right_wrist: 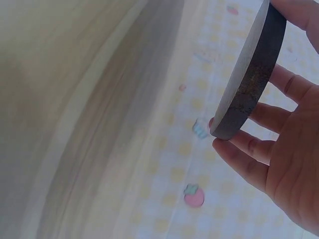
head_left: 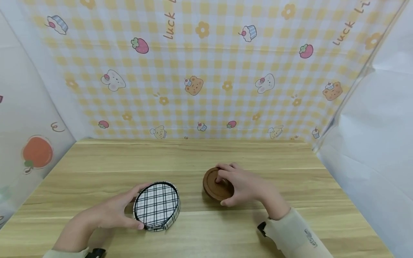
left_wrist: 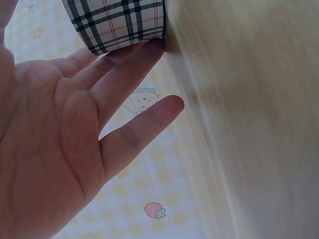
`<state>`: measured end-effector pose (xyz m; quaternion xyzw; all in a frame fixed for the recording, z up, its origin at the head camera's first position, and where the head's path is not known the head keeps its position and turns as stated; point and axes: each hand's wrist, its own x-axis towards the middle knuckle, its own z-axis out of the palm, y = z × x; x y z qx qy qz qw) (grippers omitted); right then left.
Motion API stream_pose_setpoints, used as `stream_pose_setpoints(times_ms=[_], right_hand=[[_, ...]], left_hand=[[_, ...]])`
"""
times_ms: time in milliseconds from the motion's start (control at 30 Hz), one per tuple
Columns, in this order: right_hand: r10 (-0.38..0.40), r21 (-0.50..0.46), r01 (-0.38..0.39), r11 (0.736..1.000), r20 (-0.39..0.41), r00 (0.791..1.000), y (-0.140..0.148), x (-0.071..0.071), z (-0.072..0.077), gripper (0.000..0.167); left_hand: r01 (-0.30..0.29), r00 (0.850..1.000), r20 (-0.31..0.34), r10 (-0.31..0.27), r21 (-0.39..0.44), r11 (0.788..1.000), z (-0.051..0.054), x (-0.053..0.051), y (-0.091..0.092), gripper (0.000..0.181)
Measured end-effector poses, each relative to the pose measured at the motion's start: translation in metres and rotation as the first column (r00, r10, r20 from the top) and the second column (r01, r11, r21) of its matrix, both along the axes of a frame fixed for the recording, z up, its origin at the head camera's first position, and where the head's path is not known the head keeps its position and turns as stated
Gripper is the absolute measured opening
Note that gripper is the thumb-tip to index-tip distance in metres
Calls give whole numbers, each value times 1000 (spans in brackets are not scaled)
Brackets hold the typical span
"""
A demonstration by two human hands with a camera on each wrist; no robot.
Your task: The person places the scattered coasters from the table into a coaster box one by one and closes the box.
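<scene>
A round box [head_left: 156, 206] covered in black-and-white plaid stands at the left, its flat top framed by a black rim. My left hand [head_left: 111, 213] grips it from the left side, thumb in front and fingers behind. In the left wrist view the plaid side of the box [left_wrist: 119, 22] meets the fingertips, while one finger sticks out free. To the right, my right hand [head_left: 246, 184] holds a round brown disc [head_left: 212, 184] with a ring on its upper face. The right wrist view shows the disc's dark edge [right_wrist: 254, 74] between thumb and fingers, tilted above the table.
Both hands work over a wood-grain table [head_left: 193, 240]. Behind it rises a yellow checked cloth [head_left: 213, 104] printed with cartoon animals and strawberries. Pale sheets hang at the left [head_left: 29, 89] and the right [head_left: 377, 143].
</scene>
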<state>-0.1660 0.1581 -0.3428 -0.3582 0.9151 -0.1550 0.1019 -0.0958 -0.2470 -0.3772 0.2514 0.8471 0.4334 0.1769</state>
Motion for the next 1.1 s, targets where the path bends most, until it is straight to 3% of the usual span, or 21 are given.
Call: stream_pose_setpoints(times_ms=[300,467,867,1100], right_hand=[[95,3,-95,995,-1,995,-35,0,10,51],[140,19,-140,990,-15,990,-52,-1,10,52],[264,30,-262,965,-95,960,-96,-4,13,54],[334,35,-332,943,-101,937,-121,2,12,54]], left_hand=[[0,1000,10,0,-8,1000,0,0,1,101],[1,1000,-23,-1,-24,1000,-1,0,0,101],[7,998,-57,-9,-34,999,-2,1,-2,99],[15,1000,-21,-17,-61,998,1,-2,-3,102]])
